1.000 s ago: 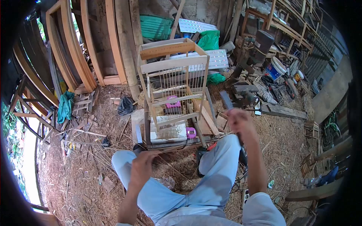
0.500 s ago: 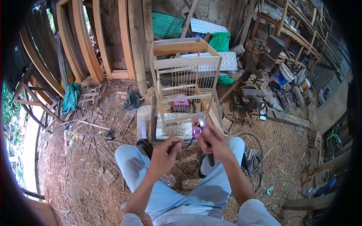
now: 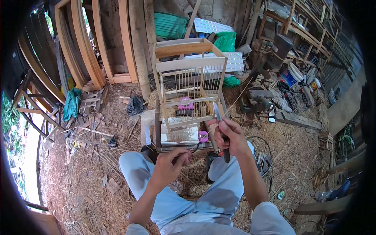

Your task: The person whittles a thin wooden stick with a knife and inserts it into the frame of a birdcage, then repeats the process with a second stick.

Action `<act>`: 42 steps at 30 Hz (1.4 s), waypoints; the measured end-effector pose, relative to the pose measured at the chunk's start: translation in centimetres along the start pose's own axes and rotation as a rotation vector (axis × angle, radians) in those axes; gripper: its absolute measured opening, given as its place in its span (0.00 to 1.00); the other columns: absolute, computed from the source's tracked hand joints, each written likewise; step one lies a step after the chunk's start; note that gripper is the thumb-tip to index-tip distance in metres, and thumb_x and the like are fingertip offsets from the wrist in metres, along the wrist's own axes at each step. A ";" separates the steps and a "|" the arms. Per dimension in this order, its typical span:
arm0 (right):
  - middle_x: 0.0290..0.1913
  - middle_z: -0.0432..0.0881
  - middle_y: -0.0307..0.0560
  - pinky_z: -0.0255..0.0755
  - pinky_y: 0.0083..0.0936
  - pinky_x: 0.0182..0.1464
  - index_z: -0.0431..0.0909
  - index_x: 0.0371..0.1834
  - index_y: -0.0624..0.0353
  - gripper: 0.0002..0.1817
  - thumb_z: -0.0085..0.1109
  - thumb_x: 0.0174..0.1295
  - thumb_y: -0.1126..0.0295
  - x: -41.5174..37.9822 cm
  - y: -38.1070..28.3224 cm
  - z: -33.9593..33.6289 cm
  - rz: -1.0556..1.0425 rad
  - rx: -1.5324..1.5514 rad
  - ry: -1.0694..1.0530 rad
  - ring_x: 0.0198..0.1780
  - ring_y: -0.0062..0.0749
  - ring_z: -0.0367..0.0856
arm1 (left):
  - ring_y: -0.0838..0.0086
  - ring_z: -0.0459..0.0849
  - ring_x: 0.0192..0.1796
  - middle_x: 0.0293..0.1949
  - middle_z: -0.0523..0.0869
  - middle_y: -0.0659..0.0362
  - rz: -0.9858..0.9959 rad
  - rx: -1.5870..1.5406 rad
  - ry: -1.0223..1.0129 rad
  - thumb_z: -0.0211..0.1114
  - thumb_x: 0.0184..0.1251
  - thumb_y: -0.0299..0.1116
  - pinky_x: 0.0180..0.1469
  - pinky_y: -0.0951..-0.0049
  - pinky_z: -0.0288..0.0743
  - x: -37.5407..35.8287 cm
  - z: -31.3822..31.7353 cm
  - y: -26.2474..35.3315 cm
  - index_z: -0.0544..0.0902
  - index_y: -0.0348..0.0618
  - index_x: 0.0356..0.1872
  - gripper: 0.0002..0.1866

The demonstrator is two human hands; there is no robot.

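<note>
Hands closing together now: I'm watching right hand (image 3: 231, 137), gripping knife (image 3: 217, 113), drawing back toward left hand (image 3: 170, 164) pinching thin stick (image 3: 235, 102) before cage (image 3: 188, 90).

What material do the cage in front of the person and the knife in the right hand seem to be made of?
Cage: pale, unfinished-looking wood frame with thin bars, probably bamboo or wire; too fine to tell.
Knife, gripped in the right hand: grey blade with a dull shine, likely metal; dark handle, material unclear.

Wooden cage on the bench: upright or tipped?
Upright. The cage stands on its base on the bench, bars vertical, top frame level.
</note>
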State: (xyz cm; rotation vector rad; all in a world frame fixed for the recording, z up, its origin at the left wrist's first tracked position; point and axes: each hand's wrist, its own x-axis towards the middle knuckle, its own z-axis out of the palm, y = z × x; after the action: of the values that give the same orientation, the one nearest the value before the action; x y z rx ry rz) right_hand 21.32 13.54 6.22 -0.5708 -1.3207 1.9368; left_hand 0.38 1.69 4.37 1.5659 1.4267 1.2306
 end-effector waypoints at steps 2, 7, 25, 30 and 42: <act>0.20 0.70 0.34 0.50 0.12 0.18 0.71 0.61 0.58 0.20 0.43 0.74 0.58 -0.4 0.0 0.8 0.056 -0.036 -0.026 0.17 0.12 0.59 | 0.79 0.79 0.24 0.23 0.84 0.58 0.049 0.034 0.006 0.58 0.68 0.24 0.30 0.78 0.72 -0.2 0.1 -0.2 0.82 0.34 0.38 0.05; 0.21 0.69 0.33 0.54 0.13 0.19 0.72 0.60 0.58 0.18 0.41 0.75 0.61 -0.7 2.2 4.3 0.185 -0.127 -0.277 0.18 0.13 0.61 | 0.78 0.80 0.25 0.22 0.83 0.59 0.082 0.175 0.057 0.60 0.65 0.22 0.30 0.77 0.73 -0.1 0.3 1.6 0.81 0.34 0.37 0.04; 0.25 0.80 0.38 0.51 0.14 0.17 0.79 0.53 0.62 0.17 0.51 0.71 0.62 -0.7 -1.0 1.4 0.294 -0.129 -0.352 0.16 0.12 0.62 | 0.84 0.72 0.26 0.25 0.77 0.64 -0.180 -0.543 -0.267 0.59 0.71 0.30 0.30 0.81 0.67 -0.3 -0.7 0.4 0.80 0.32 0.39 0.09; 0.25 0.79 0.38 0.51 0.13 0.17 0.80 0.52 0.63 0.16 0.55 0.69 0.63 -0.7 -2.6 1.1 0.388 -0.205 -0.277 0.16 0.11 0.61 | 0.84 0.72 0.26 0.24 0.76 0.65 -0.237 -0.571 -0.300 0.61 0.70 0.33 0.28 0.82 0.66 -0.5 -0.8 -0.8 0.80 0.34 0.37 0.10; 0.29 0.83 0.41 0.53 0.14 0.17 0.81 0.46 0.64 0.14 0.56 0.68 0.63 -0.6 -3.6 -1.8 0.374 -0.226 -0.134 0.17 0.13 0.61 | 0.81 0.77 0.26 0.25 0.80 0.62 -0.158 -0.323 -0.295 0.61 0.69 0.32 0.28 0.79 0.70 -1.1 -2.4 -3.0 0.81 0.36 0.37 0.08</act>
State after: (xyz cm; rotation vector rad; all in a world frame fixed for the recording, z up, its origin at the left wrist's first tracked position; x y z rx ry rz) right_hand 24.11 14.95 8.82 -0.8628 -1.6238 2.1663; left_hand -2.79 0.85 2.19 1.3228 1.0804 1.0283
